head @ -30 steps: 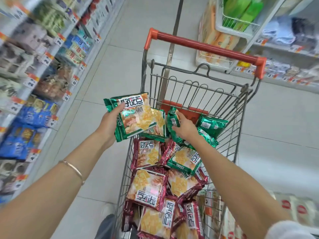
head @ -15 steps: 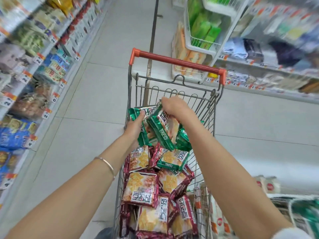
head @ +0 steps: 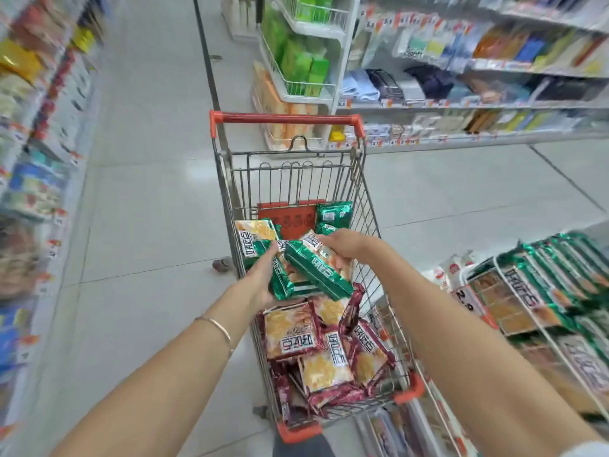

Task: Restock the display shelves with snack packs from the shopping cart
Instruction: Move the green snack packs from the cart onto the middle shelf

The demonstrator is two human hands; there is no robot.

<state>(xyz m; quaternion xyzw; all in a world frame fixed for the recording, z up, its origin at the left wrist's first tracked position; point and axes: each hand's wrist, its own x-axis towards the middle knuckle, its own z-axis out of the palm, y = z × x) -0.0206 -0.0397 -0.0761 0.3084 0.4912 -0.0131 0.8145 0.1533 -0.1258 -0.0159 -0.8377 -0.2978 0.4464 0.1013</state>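
A wire shopping cart (head: 369,206) with an orange handle stands in the aisle in front of me. Several maroon snack packs (head: 293,334) fill its near end, and green packs (head: 333,214) lie at its far end. My left hand (head: 260,275) holds a stack of green snack packs (head: 255,245) from below, over the cart. My right hand (head: 342,244) grips one more green pack (head: 316,275) and lays it against that stack. A display shelf (head: 514,291) at the right holds rows of the same green packs.
Stocked shelves (head: 39,159) run along the left side, blurred. More shelving (head: 461,103) and a white wire rack (head: 296,77) with green boxes stand beyond the cart. The tiled floor (head: 148,209) lies open on the cart's left.
My view has swung right, bringing the right-hand display shelf into sight. My right hand lifted a green pack from the cart and brought it to the stack in my left hand.
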